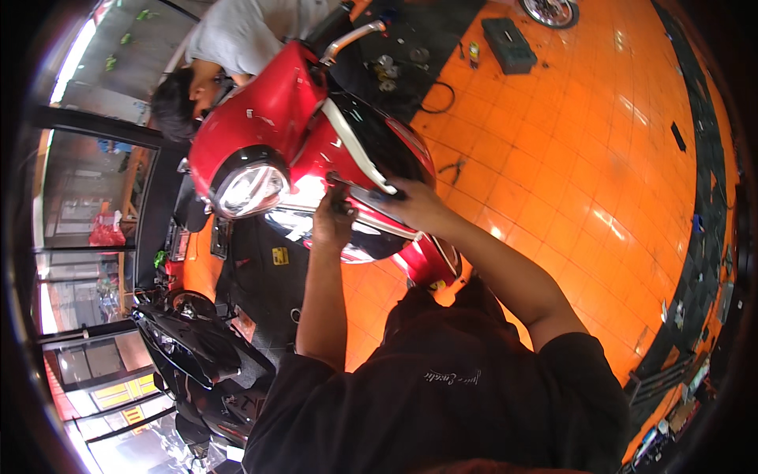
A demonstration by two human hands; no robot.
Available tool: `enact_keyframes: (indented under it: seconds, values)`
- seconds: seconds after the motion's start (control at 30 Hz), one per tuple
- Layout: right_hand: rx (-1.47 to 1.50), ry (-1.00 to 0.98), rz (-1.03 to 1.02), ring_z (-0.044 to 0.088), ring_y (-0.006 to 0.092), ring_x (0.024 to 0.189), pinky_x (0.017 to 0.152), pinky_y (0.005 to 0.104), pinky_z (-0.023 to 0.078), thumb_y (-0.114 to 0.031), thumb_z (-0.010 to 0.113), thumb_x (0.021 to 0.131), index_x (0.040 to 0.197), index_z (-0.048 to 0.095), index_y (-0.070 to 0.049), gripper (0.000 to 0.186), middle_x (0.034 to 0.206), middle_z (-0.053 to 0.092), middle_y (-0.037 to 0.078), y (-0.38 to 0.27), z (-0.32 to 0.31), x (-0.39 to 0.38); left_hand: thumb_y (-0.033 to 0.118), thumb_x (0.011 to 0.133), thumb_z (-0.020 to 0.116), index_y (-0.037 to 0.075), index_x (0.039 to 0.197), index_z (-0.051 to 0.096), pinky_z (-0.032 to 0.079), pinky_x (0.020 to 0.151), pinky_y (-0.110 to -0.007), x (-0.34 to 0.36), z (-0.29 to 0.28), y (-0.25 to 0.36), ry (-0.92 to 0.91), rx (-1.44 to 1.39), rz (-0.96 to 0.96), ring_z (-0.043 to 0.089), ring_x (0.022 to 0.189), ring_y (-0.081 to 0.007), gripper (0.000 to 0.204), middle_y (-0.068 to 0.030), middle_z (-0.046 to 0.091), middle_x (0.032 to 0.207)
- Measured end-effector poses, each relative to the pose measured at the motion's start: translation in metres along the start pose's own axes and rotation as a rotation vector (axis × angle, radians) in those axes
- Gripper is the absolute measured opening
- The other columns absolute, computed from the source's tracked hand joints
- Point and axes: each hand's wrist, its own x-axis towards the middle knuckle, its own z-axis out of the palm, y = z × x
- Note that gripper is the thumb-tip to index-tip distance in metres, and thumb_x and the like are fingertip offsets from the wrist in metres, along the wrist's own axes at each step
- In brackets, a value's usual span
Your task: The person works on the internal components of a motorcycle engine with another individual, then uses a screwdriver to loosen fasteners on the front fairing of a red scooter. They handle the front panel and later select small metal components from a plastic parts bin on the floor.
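A red scooter (pixel 253 118) with a round-edged headlight (pixel 251 189) stands in front of me. A pale trim strip (pixel 351 142) curves down its side toward my hands. My left hand (pixel 335 217) is at the red bodywork beside the headlight, fingers curled; what they grip is hidden. My right hand (pixel 418 207) is just below the lower end of the pale strip, its fingers bent round a dark strip-like piece (pixel 369 196). That piece stretches between both hands; whether it is attached to the scooter I cannot tell.
Another person in a grey shirt (pixel 237 31) leans behind the scooter. A black motorcycle (pixel 193 347) stands at lower left. On the orange tiled floor (pixel 553 182) lie pliers (pixel 452 170), a dark tray (pixel 508 46), a small bottle (pixel 474 54) and a wheel (pixel 550 9).
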Motion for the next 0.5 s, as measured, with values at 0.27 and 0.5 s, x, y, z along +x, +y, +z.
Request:
enact_keyframes:
  seconds: [0.27,0.5]
  values:
    - [0.546,-0.044,0.159,0.061,0.0139,0.086,0.072,0.0287,0.051,-0.013,0.067,0.086,0.126,0.054,-0.001,0.044,0.094,0.063,0.006,0.024,-0.014,-0.071,0.015,0.093,0.055,-0.002,0.134,0.048,0.044,0.068,-0.028,-0.069,0.029,0.005,-0.093,0.079,0.014,0.053,0.074,-0.0107,0.045,-0.0029,0.061,0.097]
    - [0.359,-0.036,0.157,0.053,0.0064,0.057,0.051,0.0222,0.043,-0.008,0.073,0.083,0.098,0.061,0.0,0.02,0.069,0.056,-0.002,-0.01,0.046,-0.045,0.014,0.097,0.049,-0.007,0.137,0.042,0.047,0.084,-0.035,-0.091,0.025,-0.012,-0.196,-0.048,0.026,0.058,0.089,-0.0192,0.046,-0.0091,0.06,0.105]
